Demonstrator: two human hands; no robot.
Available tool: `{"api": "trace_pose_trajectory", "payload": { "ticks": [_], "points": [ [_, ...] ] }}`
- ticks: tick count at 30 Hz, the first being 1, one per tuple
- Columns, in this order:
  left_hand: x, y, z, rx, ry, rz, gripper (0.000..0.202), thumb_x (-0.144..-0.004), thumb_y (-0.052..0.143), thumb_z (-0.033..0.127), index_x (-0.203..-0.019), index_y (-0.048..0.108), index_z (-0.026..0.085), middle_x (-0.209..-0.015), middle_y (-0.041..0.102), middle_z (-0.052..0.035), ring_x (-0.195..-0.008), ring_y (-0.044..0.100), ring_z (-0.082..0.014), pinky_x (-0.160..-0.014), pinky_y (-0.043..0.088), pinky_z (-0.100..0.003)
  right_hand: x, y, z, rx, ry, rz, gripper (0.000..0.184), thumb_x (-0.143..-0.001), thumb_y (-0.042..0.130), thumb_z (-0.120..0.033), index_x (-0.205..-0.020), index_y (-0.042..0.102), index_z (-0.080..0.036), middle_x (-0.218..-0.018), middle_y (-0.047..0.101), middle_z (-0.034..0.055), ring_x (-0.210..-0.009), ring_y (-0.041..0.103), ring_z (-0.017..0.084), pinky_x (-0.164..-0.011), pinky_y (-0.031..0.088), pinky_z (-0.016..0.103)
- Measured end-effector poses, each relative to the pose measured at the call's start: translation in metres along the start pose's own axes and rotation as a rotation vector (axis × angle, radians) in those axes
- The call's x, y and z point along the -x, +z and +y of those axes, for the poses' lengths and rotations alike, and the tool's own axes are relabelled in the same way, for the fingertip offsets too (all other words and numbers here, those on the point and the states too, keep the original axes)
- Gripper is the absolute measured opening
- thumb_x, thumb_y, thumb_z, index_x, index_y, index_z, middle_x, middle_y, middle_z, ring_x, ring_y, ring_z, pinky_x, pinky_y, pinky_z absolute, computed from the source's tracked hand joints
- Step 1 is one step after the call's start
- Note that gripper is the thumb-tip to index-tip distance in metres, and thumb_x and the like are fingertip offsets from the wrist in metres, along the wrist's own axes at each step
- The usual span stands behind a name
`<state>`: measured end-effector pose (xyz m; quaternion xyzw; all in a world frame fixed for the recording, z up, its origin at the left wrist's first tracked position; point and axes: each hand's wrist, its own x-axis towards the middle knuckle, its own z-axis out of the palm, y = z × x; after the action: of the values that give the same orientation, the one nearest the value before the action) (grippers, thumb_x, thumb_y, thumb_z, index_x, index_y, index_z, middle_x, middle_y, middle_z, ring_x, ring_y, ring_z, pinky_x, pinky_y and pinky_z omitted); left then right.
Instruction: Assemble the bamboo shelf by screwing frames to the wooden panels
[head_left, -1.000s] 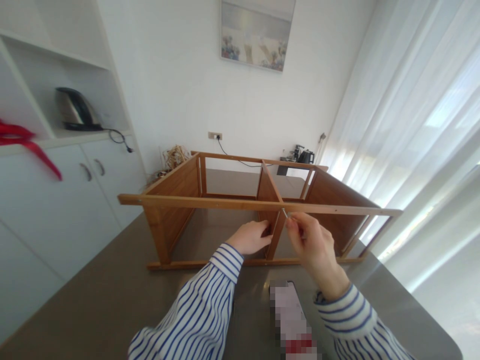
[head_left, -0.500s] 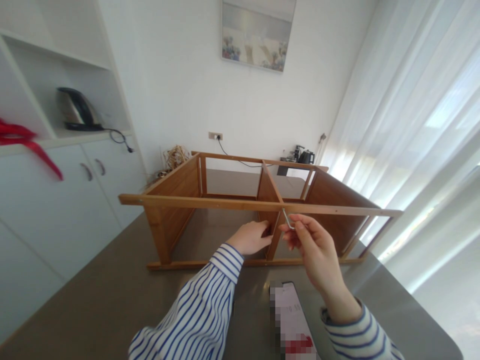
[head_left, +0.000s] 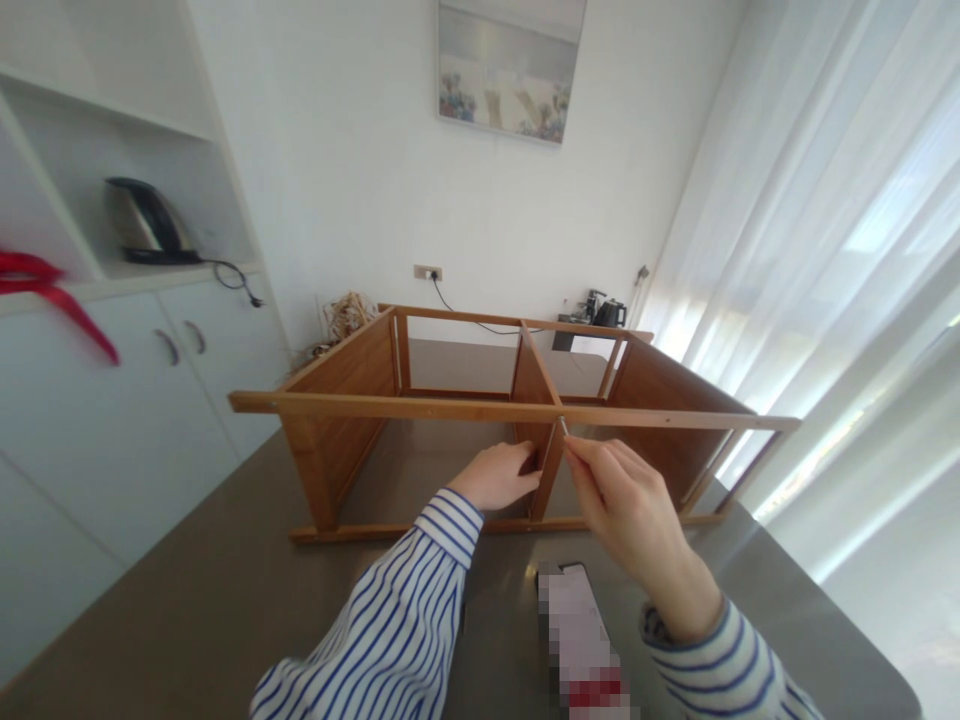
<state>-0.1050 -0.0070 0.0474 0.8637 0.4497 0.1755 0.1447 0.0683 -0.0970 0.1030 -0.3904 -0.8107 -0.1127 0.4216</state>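
A wooden shelf unit (head_left: 420,408) lies on its side on the grey table. My left hand (head_left: 499,476) is closed on the edge of its middle shelf board (head_left: 549,470), fingertips hidden behind the wood. In my right hand (head_left: 622,495) the fingers pinch a thin metal hex key (head_left: 564,428); only a short length shows above them. The key's upper end meets the front rail just where the middle board joins it. The screw itself is too small to make out.
A phone (head_left: 581,630) lies on the table (head_left: 187,610) before me. Dry straw-like material (head_left: 349,315) is behind the unit at left. A kettle (head_left: 146,220) stands in the cabinet at left, and a black kettle (head_left: 609,313) is at the back right. Sheer curtains hang on the right.
My right hand has turned over, palm now downward, and the hex key has swung with it. My left hand keeps its hold on the board. The whole view has shifted slightly.
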Motion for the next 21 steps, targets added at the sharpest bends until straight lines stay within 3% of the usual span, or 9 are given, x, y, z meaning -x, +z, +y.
{"api": "trace_pose_trajectory", "payload": {
  "ticks": [7, 15, 21],
  "points": [
    [0.001, -0.004, 0.005, -0.022, -0.026, -0.022, 0.03, -0.084, 0.044, 0.043, -0.1, 0.058, 0.021, -0.091, 0.069, -0.0062, -0.079, 0.065, -0.0231, -0.065, 0.046, -0.029, 0.004, 0.01, -0.008, -0.018, 0.132, 0.046, 0.017, -0.091, 0.042, -0.021, -0.102, 0.055, -0.018, -0.084, 0.069, 0.0079, -0.07, 0.065, 0.017, -0.062, 0.05, 0.028],
    [0.002, -0.005, 0.007, 0.006, -0.066, -0.025, 0.032, -0.084, 0.044, 0.047, -0.102, 0.059, 0.025, -0.098, 0.069, -0.0046, -0.09, 0.064, -0.0243, -0.074, 0.047, -0.031, 0.0, 0.021, -0.021, -0.572, 0.546, 0.016, 0.016, -0.091, 0.04, -0.028, -0.104, 0.047, -0.021, -0.082, 0.071, 0.0039, -0.064, 0.065, 0.013, -0.059, 0.05, 0.025],
    [0.001, -0.003, 0.003, -0.027, -0.022, -0.044, 0.035, -0.086, 0.041, 0.05, -0.092, 0.06, 0.022, -0.097, 0.068, -0.0063, -0.086, 0.064, -0.0237, -0.071, 0.047, -0.03, -0.002, 0.022, -0.022, -0.795, 0.585, 0.01, 0.02, -0.093, 0.039, -0.035, -0.104, 0.046, -0.02, -0.09, 0.07, 0.0074, -0.068, 0.065, 0.013, -0.058, 0.05, 0.025]
  ]
}}
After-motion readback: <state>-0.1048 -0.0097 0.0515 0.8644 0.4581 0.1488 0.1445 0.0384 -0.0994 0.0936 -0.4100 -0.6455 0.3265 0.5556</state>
